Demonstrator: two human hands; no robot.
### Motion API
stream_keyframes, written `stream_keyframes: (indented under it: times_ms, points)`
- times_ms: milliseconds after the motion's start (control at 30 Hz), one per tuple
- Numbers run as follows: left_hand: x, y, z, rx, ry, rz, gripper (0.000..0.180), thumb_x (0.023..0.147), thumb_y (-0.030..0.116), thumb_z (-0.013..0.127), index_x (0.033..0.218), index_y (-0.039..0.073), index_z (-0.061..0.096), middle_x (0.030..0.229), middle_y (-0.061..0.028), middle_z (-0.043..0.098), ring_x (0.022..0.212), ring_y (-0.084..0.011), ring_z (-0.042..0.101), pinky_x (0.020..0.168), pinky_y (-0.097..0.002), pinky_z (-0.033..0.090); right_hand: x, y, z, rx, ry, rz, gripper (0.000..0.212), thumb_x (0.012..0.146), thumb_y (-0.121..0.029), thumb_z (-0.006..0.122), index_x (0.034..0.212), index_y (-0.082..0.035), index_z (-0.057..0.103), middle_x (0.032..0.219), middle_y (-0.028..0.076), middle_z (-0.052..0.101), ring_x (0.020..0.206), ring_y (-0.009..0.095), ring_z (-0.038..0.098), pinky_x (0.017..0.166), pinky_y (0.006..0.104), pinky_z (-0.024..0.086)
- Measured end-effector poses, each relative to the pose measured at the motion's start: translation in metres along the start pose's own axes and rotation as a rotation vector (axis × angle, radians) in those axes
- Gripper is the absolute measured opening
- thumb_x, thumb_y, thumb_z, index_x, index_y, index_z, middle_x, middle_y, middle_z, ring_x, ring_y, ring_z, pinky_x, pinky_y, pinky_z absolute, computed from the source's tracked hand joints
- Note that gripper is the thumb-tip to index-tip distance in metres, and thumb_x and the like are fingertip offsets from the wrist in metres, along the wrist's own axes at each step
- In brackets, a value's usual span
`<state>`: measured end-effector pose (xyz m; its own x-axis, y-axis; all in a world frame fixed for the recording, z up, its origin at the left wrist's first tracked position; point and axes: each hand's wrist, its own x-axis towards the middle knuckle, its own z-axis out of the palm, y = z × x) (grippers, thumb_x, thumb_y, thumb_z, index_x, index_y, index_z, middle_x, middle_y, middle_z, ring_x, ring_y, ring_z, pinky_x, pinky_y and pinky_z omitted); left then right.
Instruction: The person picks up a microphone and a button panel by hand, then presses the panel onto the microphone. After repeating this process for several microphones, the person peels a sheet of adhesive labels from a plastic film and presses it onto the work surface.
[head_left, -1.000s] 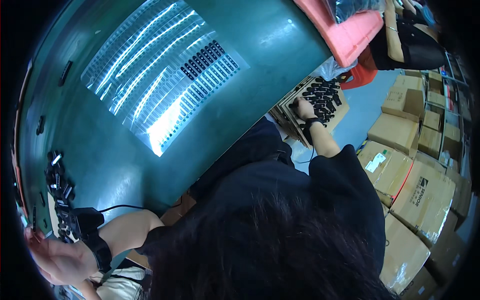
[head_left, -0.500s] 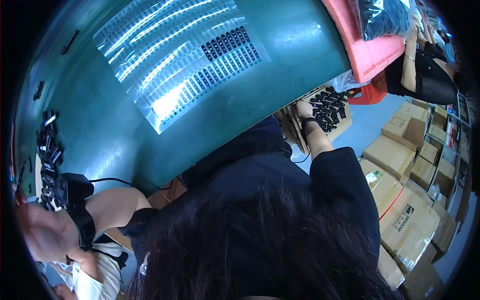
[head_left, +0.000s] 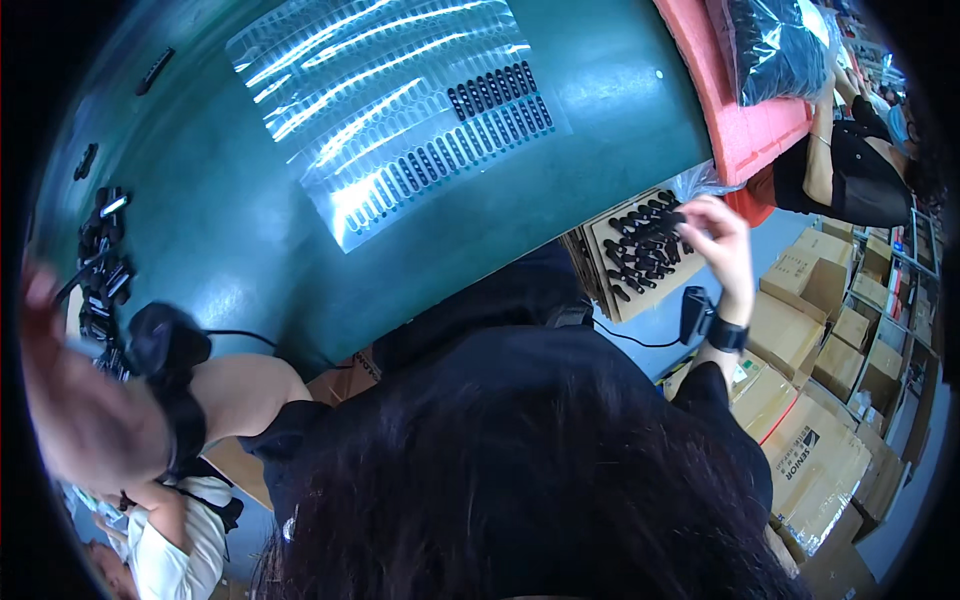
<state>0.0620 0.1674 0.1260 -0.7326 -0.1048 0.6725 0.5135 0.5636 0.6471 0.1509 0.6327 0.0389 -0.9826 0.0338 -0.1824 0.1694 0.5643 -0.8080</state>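
My right hand [head_left: 718,240] is raised over the right end of a cardboard sheet [head_left: 627,302] strewn with small elongated black parts [head_left: 645,250]. Its thumb and fingers pinch one small black part [head_left: 683,218]. At the far left, my left hand [head_left: 85,400] is smeared by motion. A slim dark stick-like piece [head_left: 82,275] juts from its fingers, beside a heap of black parts [head_left: 103,265] on the green table [head_left: 480,215]. Clear plastic sheets with slots [head_left: 350,110] lie on the table, with rows of black strips [head_left: 495,90] in their nearer right section.
A pink foam tray [head_left: 715,110] bearing a bagged dark bundle [head_left: 780,50] stands at the table's right end. Cardboard boxes [head_left: 820,455] are stacked on the right. Co-workers sit at the upper right and lower left. A cable [head_left: 240,335] runs from my left wrist device.
My right hand has lifted off the cardboard sheet and moved right with a black part. My left hand has swung upward, its slim piece tilting over. The view has shifted slightly.
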Motion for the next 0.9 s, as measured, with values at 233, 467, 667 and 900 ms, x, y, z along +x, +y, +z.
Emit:
stream_keyframes:
  times_ms: [233, 467, 667, 900]
  points:
    - [0.006, 0.038, 0.094, -0.42, -0.785, -0.101, 0.015, 0.076, 0.011, 0.056, 0.082, -0.001, 0.062, 0.067, -0.0041, 0.052, 0.061, -0.0112, 0.046, 0.056, -0.0222, 0.036, 0.089, -0.127, 0.041, 0.542, -0.493, -0.728, 0.024, 0.064, -0.019, 0.066, 0.071, 0.0, 0.055, 0.069, 0.009, 0.049, 0.059, 0.015, 0.047, 0.053, 0.0222, 0.036]
    - [0.008, 0.019, 0.079, -0.727, -0.875, -0.369, 0.012, 0.075, 0.009, 0.058, 0.082, -0.001, 0.062, 0.072, -0.0028, 0.058, 0.059, -0.0084, 0.049, 0.055, -0.0187, 0.037, 0.141, -0.205, 0.108, 0.687, -0.822, -0.683, 0.023, 0.068, -0.013, 0.062, 0.084, 0.003, 0.056, 0.079, 0.009, 0.051, 0.064, 0.011, 0.049, 0.057, 0.02, 0.04]
    - [0.018, 0.018, 0.071, -1.123, -0.298, -0.73, 0.013, 0.076, 0.013, 0.061, 0.077, -0.001, 0.059, 0.068, -0.0004, 0.057, 0.063, -0.0061, 0.052, 0.057, -0.0185, 0.041, 0.134, -0.242, 0.146, 0.951, -0.46, -0.63, 0.031, 0.066, -0.006, 0.066, 0.094, 0.004, 0.055, 0.087, 0.008, 0.051, 0.063, 0.009, 0.051, 0.056, 0.0171, 0.043]
    - [0.018, 0.007, 0.074, -1.3, -0.093, -0.753, 0.011, 0.075, 0.004, 0.059, 0.085, -0.001, 0.056, 0.078, -0.0026, 0.057, 0.072, -0.0075, 0.054, 0.065, -0.0179, 0.041, 0.147, -0.232, 0.163, 0.359, 0.064, -1.17, 0.035, 0.06, 0.004, 0.07, 0.093, 0.003, 0.057, 0.084, 0.011, 0.057, 0.069, 0.013, 0.056, 0.054, 0.0213, 0.047]
